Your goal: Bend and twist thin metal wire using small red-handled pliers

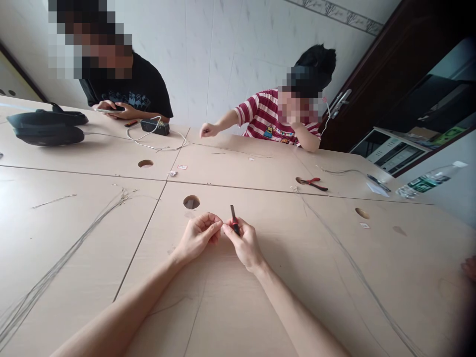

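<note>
Fingers of your right hand (243, 243) are clenched around a black-and-red hand tool (234, 220), its dark end sticking up, near the middle of the table (92, 208), just on the near-edge side of a round hole (191, 202). Your left hand (199, 238) pinches thumb to fingertips, touching the right; whatever it grips is too thin to tell.
</note>
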A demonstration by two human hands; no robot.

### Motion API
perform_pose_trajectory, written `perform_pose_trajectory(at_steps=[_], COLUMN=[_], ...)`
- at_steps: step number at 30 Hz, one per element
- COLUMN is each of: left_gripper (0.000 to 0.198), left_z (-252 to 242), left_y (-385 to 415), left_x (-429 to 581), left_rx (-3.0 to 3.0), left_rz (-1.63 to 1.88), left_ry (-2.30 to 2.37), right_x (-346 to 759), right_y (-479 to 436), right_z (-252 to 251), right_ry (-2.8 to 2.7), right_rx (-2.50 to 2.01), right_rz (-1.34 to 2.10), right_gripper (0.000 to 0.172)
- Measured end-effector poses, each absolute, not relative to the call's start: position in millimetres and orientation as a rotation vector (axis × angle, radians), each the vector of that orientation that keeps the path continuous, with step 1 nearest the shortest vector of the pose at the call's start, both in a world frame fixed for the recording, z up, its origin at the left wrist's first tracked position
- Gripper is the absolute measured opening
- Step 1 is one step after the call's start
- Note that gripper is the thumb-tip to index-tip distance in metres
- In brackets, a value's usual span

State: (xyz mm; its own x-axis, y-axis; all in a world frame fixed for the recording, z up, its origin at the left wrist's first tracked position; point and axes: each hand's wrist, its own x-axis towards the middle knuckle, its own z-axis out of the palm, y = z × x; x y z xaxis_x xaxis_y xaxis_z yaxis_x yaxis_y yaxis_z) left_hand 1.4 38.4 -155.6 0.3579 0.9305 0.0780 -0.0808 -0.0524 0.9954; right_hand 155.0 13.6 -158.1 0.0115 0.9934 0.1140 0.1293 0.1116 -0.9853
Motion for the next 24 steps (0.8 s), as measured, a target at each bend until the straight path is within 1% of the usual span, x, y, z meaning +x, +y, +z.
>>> perform_pose_trajectory(at_steps=[10, 15, 21, 24], left_gripper=[0.026, 0.027, 0.044, 0.05], left_z=[-157, -153, -134, -117], left_y=[39, 37, 42, 56], left_x=[-1, -2, -9, -10], left_rx=[1.369, 1.343, 1.15, 1.101], left_rz=[0.97, 0.954, 0.828, 0.712], left_ry=[0.831, 0.826, 0.696, 0.632], right_x=[160, 161, 164, 167], right_y=[15, 14, 14, 21], right_z=[-160, -158, -143, -126], right_ry=[-1.357, -1.377, -1.404, -1.457], right_rx=[-1.207, -1.181, -1.146, -1.166], right_rz=[1.064, 1.069, 1.03, 0.923], right_gripper=[0.02, 0.02, 0.022, 0.021])
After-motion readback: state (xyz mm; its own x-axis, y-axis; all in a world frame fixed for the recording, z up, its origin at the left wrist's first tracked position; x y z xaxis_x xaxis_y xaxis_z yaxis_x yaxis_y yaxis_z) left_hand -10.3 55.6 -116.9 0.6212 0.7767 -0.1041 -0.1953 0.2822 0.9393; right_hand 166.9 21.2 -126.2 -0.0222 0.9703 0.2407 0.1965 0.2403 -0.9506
